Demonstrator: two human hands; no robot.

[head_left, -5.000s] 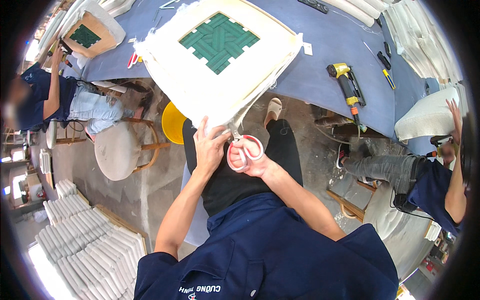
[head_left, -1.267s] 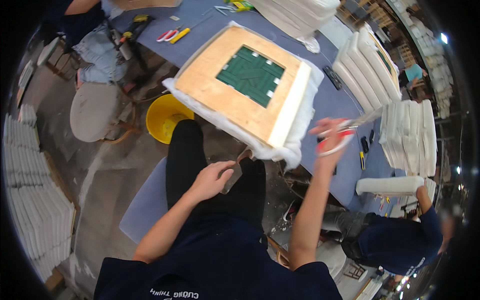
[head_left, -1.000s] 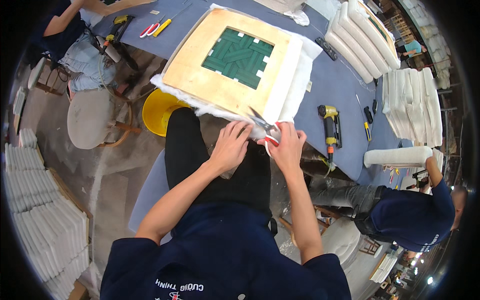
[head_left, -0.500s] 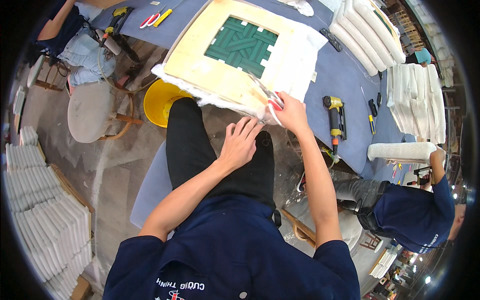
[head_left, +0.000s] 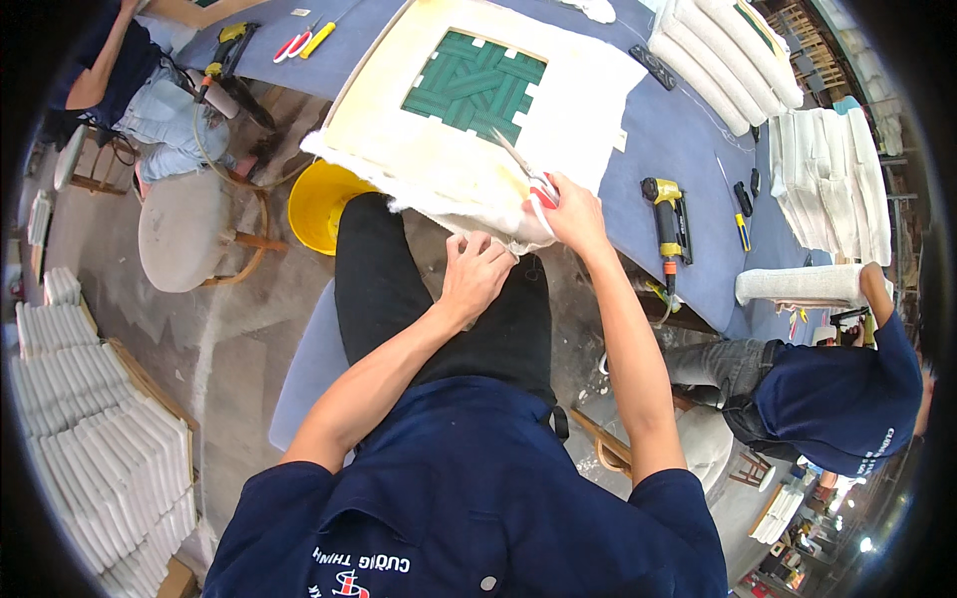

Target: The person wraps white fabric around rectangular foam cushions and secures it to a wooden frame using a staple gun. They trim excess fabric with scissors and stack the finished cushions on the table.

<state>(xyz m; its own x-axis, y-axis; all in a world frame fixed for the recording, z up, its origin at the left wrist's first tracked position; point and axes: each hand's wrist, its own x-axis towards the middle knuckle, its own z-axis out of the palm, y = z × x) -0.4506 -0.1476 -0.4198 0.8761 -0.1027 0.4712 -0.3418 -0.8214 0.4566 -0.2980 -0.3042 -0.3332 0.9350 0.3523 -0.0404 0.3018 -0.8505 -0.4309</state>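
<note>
In front of me on the table lies a wooden seat panel (head_left: pixel 374 110), its square opening crossed by woven green webbing (head_left: pixel 473 88). White batting (head_left: pixel 454 186) is spread over its near and right parts, hiding much of the wood. A strip of beige fabric (head_left: pixel 447 225) hangs out along the near edge. My left hand (head_left: pixel 477 276) has its fingers curled on the fabric at the near right corner. My right hand (head_left: pixel 578 221) grips scissors (head_left: pixel 518 159) with red and white handles, the blades pointing away over the batting and held together.
A yellow-and-black staple gun (head_left: pixel 666 224) lies on the blue tabletop (head_left: pixel 638 169) at right. Stacked cushions (head_left: pixel 733 60) stand beyond it. Below the near edge is a yellow bucket (head_left: pixel 317 209). Co-workers sit at left (head_left: pixel 169 110) and right (head_left: pixel 832 394). More pads (head_left: pixel 110 448) are piled at lower left.
The batting now covers more of the panel's near and right wood. My left fingers have gone from spread to curled on the fabric edge. The scissors have shifted slightly.
</note>
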